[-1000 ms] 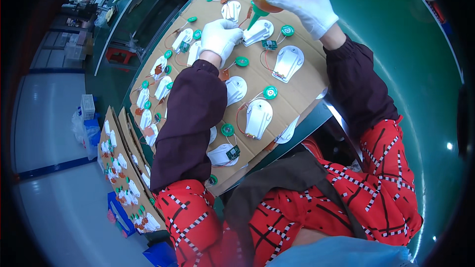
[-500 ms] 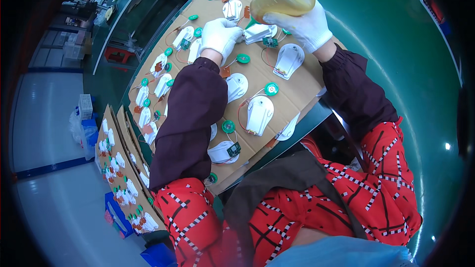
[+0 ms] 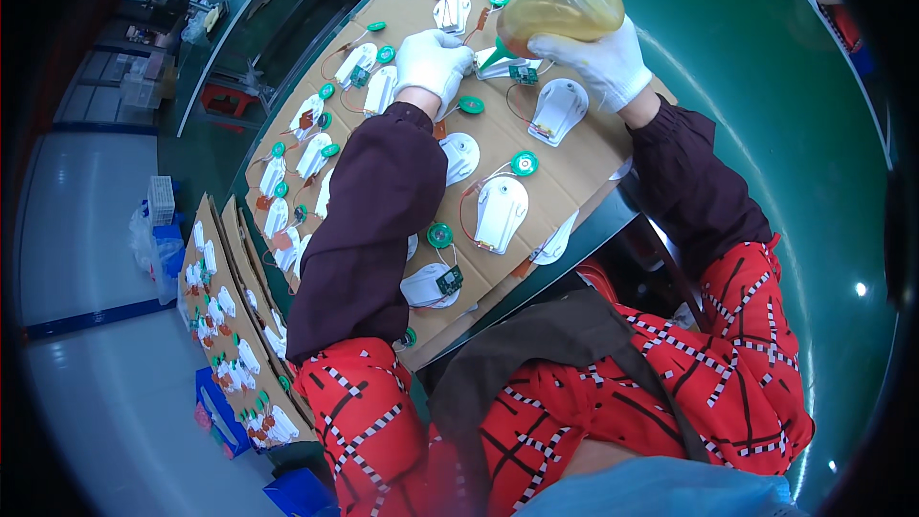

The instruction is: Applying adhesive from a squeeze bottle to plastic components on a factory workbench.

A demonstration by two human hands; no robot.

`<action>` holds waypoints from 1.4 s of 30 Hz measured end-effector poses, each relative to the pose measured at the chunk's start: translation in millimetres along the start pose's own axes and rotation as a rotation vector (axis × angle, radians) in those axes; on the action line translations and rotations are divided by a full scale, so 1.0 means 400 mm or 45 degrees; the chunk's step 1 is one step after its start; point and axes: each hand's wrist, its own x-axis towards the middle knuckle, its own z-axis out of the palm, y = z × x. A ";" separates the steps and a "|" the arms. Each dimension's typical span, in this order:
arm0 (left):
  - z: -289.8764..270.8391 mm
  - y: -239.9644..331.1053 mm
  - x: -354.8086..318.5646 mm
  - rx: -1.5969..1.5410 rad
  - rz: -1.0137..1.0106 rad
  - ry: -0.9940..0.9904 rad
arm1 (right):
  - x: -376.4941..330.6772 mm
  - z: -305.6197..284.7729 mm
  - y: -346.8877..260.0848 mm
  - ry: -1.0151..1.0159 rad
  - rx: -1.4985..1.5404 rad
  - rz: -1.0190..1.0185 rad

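Observation:
My right hand (image 3: 611, 65), in a white glove, is wrapped round a clear squeeze bottle (image 3: 567, 2) of amber liquid. The bottle is tilted, and its green nozzle (image 3: 494, 55) points down at a white plastic housing (image 3: 502, 70). At the left end of that housing, my gloved left hand (image 3: 431, 67) has its fingers pinched together; its fingertips are partly hidden. Beside the housing sits a small green circuit board (image 3: 524, 74). Around my hands, several similar white housings (image 3: 558, 112) with wired green discs (image 3: 524, 164) lie on a cardboard sheet (image 3: 589, 168).
The cardboard lies on a green table (image 3: 766, 134). Lower left, more cardboard sheets (image 3: 222, 273) carry similar white parts. Blue bins (image 3: 218, 412) and a white basket (image 3: 161, 199) stand on the left. A dark frame edge runs beyond the cardboard at the upper left.
The bottle and my right hand have shifted slightly right and down, and more of the green nozzle shows over the housing. My left hand has stayed at the housing's end, moving only slightly.

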 end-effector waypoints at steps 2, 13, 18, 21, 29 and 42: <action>0.001 -0.004 0.002 -0.017 -0.004 -0.001 | -0.001 -0.003 0.015 0.016 0.031 0.057; 0.000 -0.004 0.004 0.067 0.029 -0.033 | 0.042 0.001 0.001 0.074 -0.009 0.047; -0.002 -0.023 0.013 0.031 0.030 -0.054 | 0.071 -0.001 0.017 0.053 -0.057 0.036; -0.002 -0.023 0.008 0.018 0.056 -0.052 | 0.083 -0.008 0.046 0.086 -0.102 0.033; -0.008 -0.007 -0.001 0.056 0.027 -0.053 | 0.091 0.001 0.054 0.024 -0.165 -0.068; -0.015 0.007 -0.005 0.110 0.036 -0.068 | 0.051 0.009 -0.012 -0.065 -0.328 -0.028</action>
